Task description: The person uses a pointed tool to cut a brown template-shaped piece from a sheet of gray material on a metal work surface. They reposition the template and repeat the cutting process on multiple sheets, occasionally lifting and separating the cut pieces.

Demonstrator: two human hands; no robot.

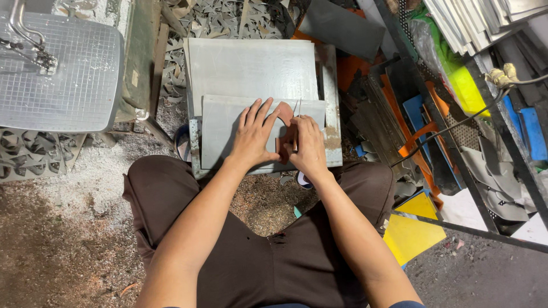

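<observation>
The brown curved flat template [283, 114] lies on the grey rectangular sheet [228, 134], atop a stack of grey metal plates [251, 65]. The left hand [253, 140] presses flat, fingers spread, on template and sheet. The right hand [308, 145] is closed around a thin metal scriber [298, 111], its tip beside the template edge.

grey sheet [251, 68], reddish-brown template [283, 111], yellow panels [412, 234], dark brown trousers [171, 194], grid-patterned metal stool [63, 74]
</observation>
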